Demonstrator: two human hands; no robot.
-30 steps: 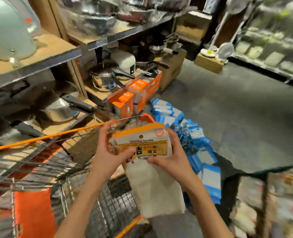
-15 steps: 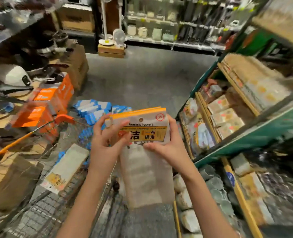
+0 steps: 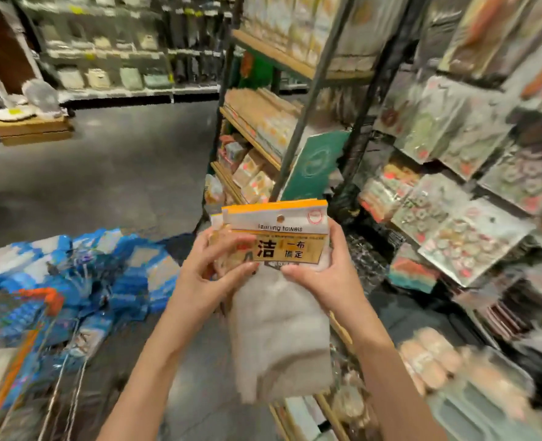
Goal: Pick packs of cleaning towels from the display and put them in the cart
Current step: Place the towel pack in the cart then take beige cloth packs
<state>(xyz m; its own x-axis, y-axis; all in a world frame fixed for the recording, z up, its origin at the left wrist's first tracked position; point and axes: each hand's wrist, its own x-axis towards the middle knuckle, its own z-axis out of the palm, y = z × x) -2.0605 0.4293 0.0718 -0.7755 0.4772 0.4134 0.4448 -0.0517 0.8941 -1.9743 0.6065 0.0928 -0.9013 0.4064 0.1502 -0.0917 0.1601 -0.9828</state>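
Observation:
Both hands hold a small stack of cleaning towel packs (image 3: 279,237) upright in front of me, yellow-and-white header cards on top and pale cloth hanging below. My left hand (image 3: 212,268) grips the left side with the thumb across the front label. My right hand (image 3: 323,272) grips the right edge, thumb under the card. The cart (image 3: 45,297) shows only at the lower left, an orange corner and wire rim, with a pack lying in it. The display rack (image 3: 311,100) of shelves with more packs stands straight ahead and to the right.
Blue-and-white packets (image 3: 110,268) lie heaped on the floor left of my hands. Hanging packaged goods (image 3: 463,237) fill the right side. Grey floor (image 3: 110,173) stretches ahead to far shelving, with a fan on a wooden box (image 3: 31,122) at the back left.
My view has swung right, from the cookware shelves and cart to the display rack. Both hands kept hold of the packs, which stayed in front of me; the cart slid to the lower left.

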